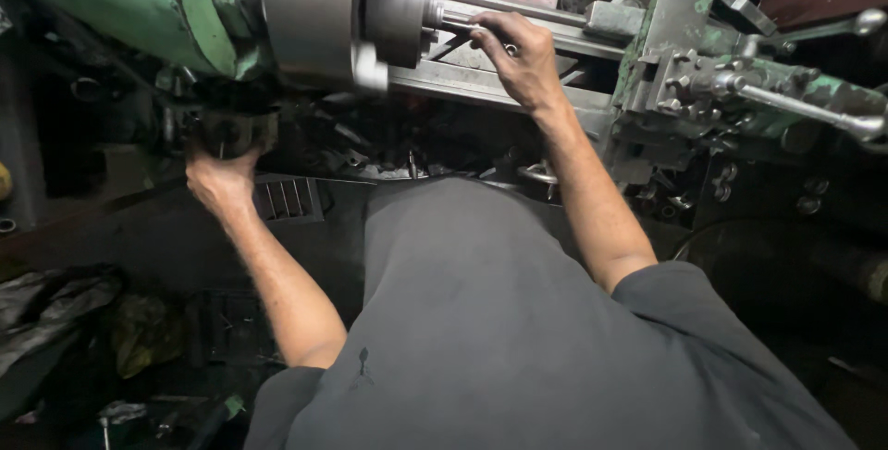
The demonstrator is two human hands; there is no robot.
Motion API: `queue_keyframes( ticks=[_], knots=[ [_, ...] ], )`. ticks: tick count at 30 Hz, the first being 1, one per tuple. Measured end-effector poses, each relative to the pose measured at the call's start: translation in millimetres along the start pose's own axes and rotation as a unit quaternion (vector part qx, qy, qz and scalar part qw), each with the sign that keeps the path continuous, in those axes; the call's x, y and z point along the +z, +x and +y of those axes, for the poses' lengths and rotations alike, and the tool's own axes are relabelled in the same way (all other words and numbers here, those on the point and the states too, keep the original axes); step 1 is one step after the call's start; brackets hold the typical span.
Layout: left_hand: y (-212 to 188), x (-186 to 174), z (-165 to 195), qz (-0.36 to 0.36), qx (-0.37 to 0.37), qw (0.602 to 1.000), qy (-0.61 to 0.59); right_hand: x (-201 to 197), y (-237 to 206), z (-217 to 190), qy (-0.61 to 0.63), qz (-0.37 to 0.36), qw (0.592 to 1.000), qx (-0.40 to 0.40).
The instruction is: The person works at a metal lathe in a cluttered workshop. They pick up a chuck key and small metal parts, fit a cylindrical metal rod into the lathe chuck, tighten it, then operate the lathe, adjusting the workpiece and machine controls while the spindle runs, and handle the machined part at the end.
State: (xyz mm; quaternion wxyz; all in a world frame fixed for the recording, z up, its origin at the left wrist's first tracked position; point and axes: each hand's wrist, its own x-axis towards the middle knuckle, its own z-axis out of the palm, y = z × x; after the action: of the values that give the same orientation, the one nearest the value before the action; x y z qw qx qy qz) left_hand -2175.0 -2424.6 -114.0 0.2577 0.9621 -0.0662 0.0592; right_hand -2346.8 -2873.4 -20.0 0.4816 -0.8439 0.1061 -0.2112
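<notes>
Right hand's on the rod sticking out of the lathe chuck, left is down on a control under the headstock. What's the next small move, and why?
Probably draw the right hand clear of the metal rod first. Its fingers rest right beside the chuck, while the left hand grips a dark control below the headstock.

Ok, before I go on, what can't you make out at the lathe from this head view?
- Left hand: its fingers fold round a dark control below the headstock; shadow hides its shape.
- Right hand: fingers cover the end of the thin metal rod by the chuck.
- Chuck: blurred, so its jaws are unclear.
- Lathe bed below: hidden by the grey shirt.
</notes>
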Motion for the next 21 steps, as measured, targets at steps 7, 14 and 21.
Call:
queue_keyframes(
  ticks=[7,14,21],
  knots=[
    [2,0,1,-0.004,0.000,1.000,0.021,4,4,3,-0.029,0.007,0.999,-0.044],
    [-2,0,1,0.014,-0.009,1.000,0.010,4,4,0,-0.027,-0.011,1.000,-0.003],
    [1,1,5,0.011,-0.015,0.999,0.026,-1,3,-3,0.002,-0.012,1.000,0.002]
  ],
)
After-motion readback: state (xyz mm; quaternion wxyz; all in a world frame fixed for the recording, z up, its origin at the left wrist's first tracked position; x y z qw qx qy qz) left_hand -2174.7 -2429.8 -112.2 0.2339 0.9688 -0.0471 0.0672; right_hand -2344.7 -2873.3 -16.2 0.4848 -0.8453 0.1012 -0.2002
